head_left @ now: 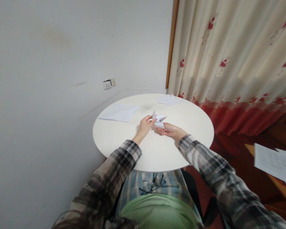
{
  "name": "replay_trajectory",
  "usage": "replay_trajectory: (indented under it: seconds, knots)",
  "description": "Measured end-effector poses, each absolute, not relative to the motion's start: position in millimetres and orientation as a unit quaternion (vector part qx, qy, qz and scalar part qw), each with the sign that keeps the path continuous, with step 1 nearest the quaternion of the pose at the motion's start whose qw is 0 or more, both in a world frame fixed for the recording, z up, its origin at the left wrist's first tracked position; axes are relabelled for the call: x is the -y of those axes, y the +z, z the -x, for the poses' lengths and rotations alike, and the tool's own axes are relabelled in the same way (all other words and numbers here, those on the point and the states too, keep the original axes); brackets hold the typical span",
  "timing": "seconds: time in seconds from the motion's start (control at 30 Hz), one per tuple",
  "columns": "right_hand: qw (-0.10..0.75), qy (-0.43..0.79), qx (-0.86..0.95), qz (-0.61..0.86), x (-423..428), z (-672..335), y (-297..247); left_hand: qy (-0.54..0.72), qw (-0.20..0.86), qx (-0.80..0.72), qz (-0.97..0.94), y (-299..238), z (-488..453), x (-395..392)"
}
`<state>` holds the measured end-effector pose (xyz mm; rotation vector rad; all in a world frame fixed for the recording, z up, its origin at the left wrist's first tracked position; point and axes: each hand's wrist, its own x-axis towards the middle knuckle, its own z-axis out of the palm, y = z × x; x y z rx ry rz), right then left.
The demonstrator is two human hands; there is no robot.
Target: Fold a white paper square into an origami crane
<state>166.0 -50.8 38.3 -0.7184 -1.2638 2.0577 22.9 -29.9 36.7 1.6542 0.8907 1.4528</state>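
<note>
Over the middle of the round white table I hold a small folded piece of white paper (160, 125) with two pointed tips sticking up. My left hand (146, 124) pinches its left side, thumb and fingers closed by one of the tips. My right hand (168, 129) grips the paper from the lower right, with the fingers curled beneath it. Parts of the folds are hidden behind my fingers.
The round table (124, 143) stands against the wall. Flat white sheets (119, 113) lie at its back left, and crumpled paper (168, 100) lies at the far edge. Written sheets (271, 160) rest on wooden furniture to the right. A curtain (228, 63) hangs behind.
</note>
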Motion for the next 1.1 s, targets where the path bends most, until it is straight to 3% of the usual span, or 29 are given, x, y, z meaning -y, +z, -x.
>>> replay_trajectory:
  seconds: [0.67,1.1]
  knots:
    - [0.323,0.817,0.396,0.267,47.8,-169.3,38.5,0.574,0.392,-0.338,-0.635,38.4,-23.6,30.2]
    - [0.408,0.772,0.392,0.288,53.0,-168.0,42.0,0.617,0.342,-0.372,-0.603,44.3,-16.8,32.2]
